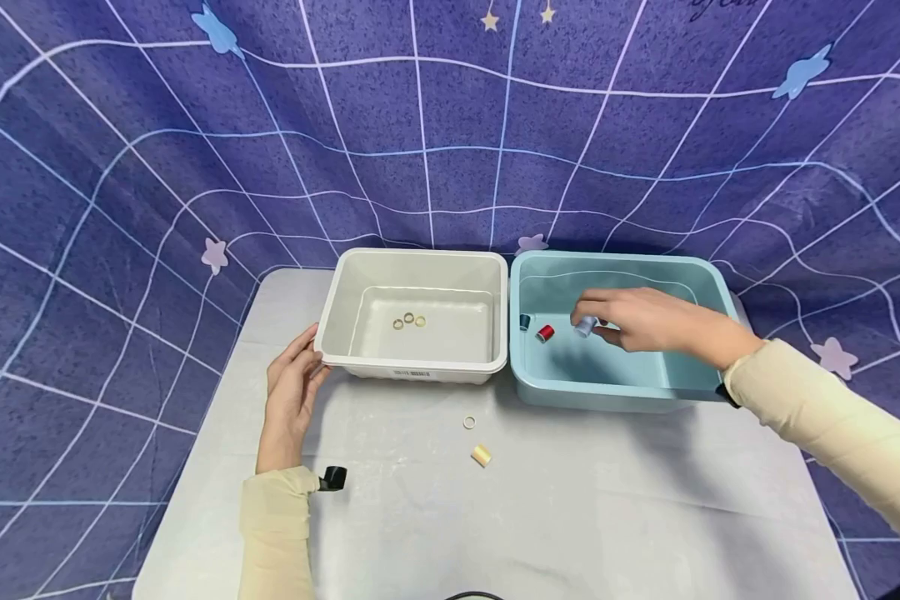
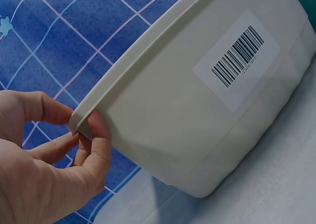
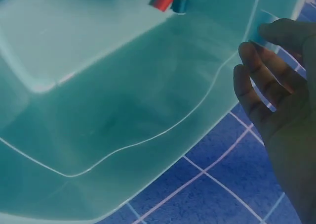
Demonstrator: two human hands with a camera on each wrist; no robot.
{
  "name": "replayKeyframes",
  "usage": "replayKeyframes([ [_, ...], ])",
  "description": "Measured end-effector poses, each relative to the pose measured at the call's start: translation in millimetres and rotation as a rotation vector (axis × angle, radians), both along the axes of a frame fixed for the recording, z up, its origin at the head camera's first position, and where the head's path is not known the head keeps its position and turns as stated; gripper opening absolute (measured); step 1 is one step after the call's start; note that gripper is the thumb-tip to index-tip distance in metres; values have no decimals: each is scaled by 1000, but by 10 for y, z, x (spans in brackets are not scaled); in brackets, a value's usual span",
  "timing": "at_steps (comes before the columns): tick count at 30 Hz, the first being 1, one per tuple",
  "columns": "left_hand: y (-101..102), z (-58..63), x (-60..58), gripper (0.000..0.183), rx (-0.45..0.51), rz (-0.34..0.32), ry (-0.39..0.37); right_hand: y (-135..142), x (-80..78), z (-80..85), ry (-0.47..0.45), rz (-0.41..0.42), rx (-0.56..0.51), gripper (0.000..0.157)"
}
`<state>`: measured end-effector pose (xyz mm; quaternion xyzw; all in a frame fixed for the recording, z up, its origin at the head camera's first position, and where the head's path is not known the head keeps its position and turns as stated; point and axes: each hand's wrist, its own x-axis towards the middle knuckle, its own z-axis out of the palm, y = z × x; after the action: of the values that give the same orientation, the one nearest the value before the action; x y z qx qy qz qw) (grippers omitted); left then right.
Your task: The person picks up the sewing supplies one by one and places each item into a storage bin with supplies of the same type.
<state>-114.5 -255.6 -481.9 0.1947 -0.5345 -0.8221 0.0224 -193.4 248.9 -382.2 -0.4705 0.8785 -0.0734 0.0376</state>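
With curled fingers my left hand (image 1: pixel 292 396) grips the front left corner of a pale grey plastic bin (image 1: pixel 405 364), pinching its rim in the left wrist view. Three small rings (image 1: pixel 408 318) lie on that bin's floor. Over the inside of a light blue bin (image 1: pixel 607 389), my right hand (image 1: pixel 641 320) pinches a pale blue thread spool (image 1: pixel 585 326) between thumb and fingers. Left of this hand, a red thread spool (image 1: pixel 545 333) and a dark teal thread spool (image 1: pixel 524 322) lie in the blue bin. Fingers hide part of the pale blue spool.
On the white table (image 1: pixel 570 508), in front of the bins, are a pale ring (image 1: pixel 469 422) and a yellow thread spool (image 1: pixel 481 455). The two bins stand side by side. A purple-blue curtain (image 1: pixel 450 125) hangs behind them.
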Motion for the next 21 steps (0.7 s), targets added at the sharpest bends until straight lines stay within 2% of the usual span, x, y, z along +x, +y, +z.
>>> replayKeyframes([
  [5,-16,8,18,50,2,6,-2,-30,-180,-101,-1,22,37,26],
  [10,-20,15,20,51,-2,14,-8,-43,-328,-285,-4,51,106,29],
  [21,-9,-6,-29,52,3,8,-20,10,-523,-663,-12,64,169,29],
])
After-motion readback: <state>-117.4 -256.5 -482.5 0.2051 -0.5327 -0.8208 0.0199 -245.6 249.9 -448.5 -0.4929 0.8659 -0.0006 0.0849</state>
